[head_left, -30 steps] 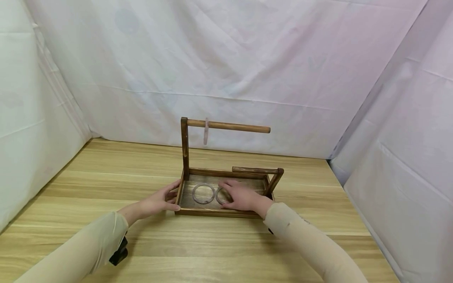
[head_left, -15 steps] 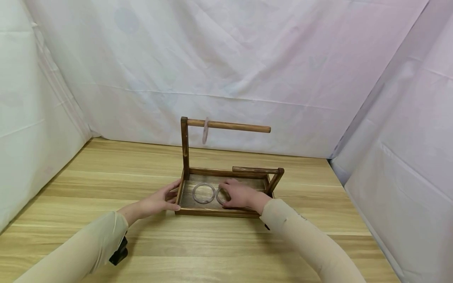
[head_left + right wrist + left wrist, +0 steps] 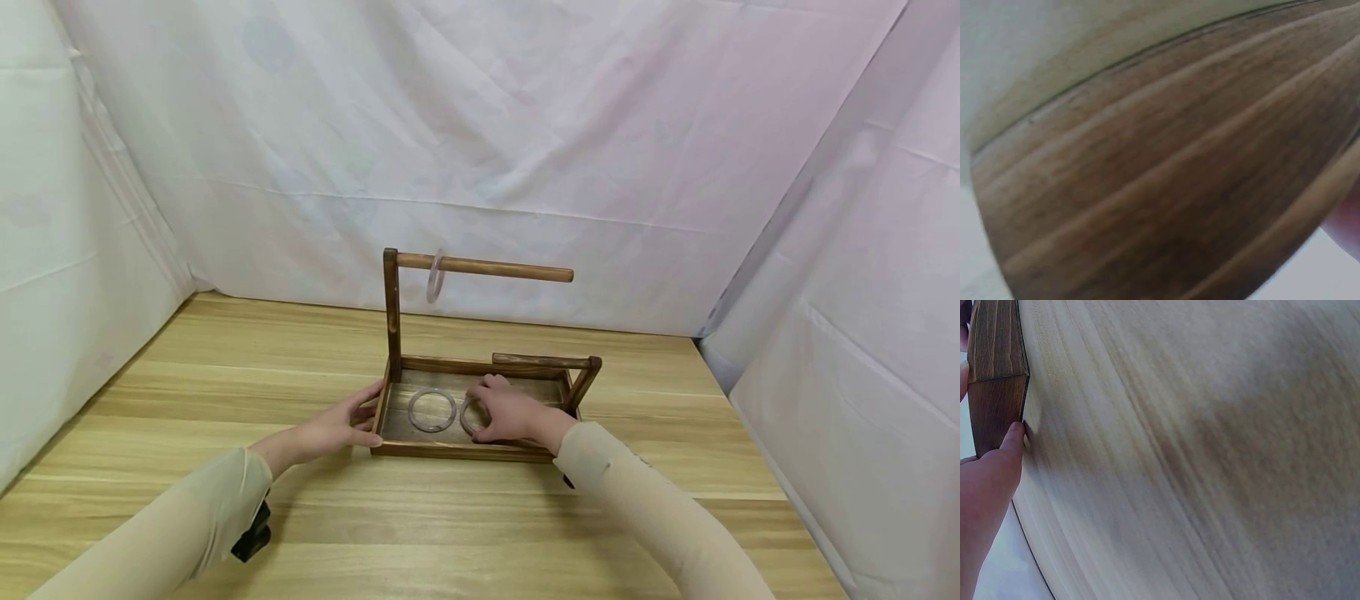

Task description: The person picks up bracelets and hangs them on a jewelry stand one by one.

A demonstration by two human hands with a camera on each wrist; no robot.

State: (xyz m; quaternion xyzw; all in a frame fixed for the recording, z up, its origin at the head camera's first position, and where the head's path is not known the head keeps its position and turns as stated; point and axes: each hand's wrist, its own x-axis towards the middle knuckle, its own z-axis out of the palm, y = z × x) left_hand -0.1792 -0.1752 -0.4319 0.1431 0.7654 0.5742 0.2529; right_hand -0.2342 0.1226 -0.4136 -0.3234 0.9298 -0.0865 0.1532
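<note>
A dark wooden tray (image 3: 465,451) with two upright posts and bars stands on the table. Two pale, translucent bangles lie flat inside: a left bangle (image 3: 411,411) and a right bangle (image 3: 464,414). My right hand (image 3: 513,414) pinches the right bangle and hides part of it. With fingers spread, my left hand (image 3: 330,429) presses on the tray's left end, its thumb at the front corner. The left wrist view shows a fingertip (image 3: 1015,432) touching the dark wood. A third, pinkish bangle (image 3: 435,279) hangs from the tall bar (image 3: 510,269).
A shorter bar (image 3: 540,361) on the tray's right post stands just behind my right hand. The light wooden table (image 3: 420,533) surrounds the tray. White cloth (image 3: 480,117) hangs behind and on both sides. Blurred brown wood (image 3: 1166,156) fills most of the right wrist view.
My right hand's fingers have drawn in on the right bangle, which has shifted slightly right. The hanging bangle has swung and turned a little. My left hand has stayed put.
</note>
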